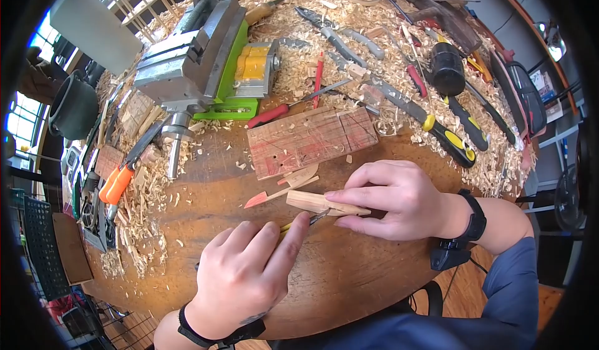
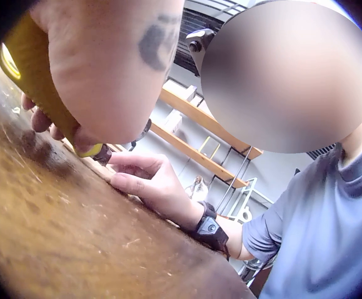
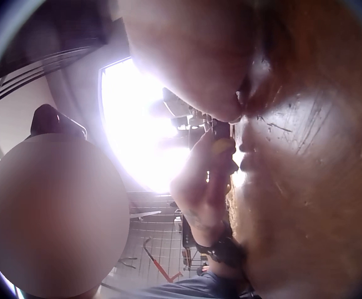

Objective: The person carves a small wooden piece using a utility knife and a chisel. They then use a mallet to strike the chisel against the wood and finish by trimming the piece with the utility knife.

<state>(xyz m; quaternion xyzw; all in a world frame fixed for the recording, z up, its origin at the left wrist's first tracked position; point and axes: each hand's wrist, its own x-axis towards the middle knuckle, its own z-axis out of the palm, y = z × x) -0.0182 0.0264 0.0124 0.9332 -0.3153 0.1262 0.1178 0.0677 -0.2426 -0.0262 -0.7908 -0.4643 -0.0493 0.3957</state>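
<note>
My left hand (image 1: pixel 246 269) grips a carving knife by its yellow handle (image 2: pixel 40 87), which is mostly hidden under the fingers in the head view. The short dark blade (image 1: pixel 319 217) lies against the lower edge of a small pale wood piece (image 1: pixel 304 201). That piece is long and narrow, with a tapered right end. My right hand (image 1: pixel 402 201) pinches it between thumb and fingers near the right end, low over the wooden table (image 1: pixel 349 275). Just beyond lie a thin wood strip with a red tip (image 1: pixel 256 200) and a red-marked board (image 1: pixel 312 141).
A metal vise (image 1: pixel 181 69) with a green base stands back left. Wood shavings (image 1: pixel 299 38) cover the far table, among them a black mallet (image 1: pixel 447 69), a yellow-and-black-handled tool (image 1: pixel 450 142) and a red-handled file (image 1: pixel 268 116). Orange-handled pliers (image 1: pixel 116 184) lie at left.
</note>
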